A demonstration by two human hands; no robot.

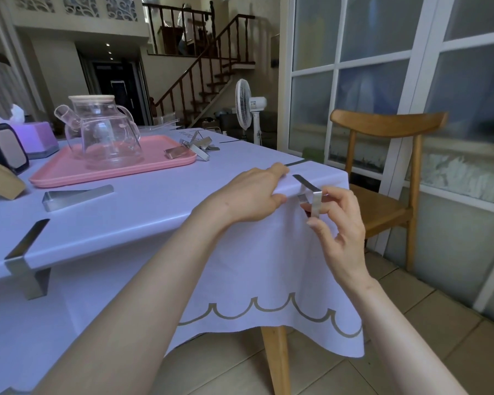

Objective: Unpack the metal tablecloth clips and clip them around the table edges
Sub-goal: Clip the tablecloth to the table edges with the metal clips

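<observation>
A white tablecloth point(160, 195) with a scalloped hem covers the table. My right hand point(337, 232) pinches a metal clip point(315, 202) that straddles the table's near edge by the right corner, its top arm lying on the cloth. My left hand point(251, 195) rests flat on the cloth just left of that clip, fingers over the edge. Another clip point(26, 252) is fixed on the near edge at the left. A loose clip point(74, 196) lies on the tabletop. Several more clips point(194, 148) lie in a pile beyond the pink tray.
A pink tray point(54, 172) carries a glass teapot point(106, 132). A tissue box point(37, 138) and a dark-framed object point(6, 149) stand at the back left. A wooden chair point(382, 195) stands right of the table, a fan point(248, 109) behind it.
</observation>
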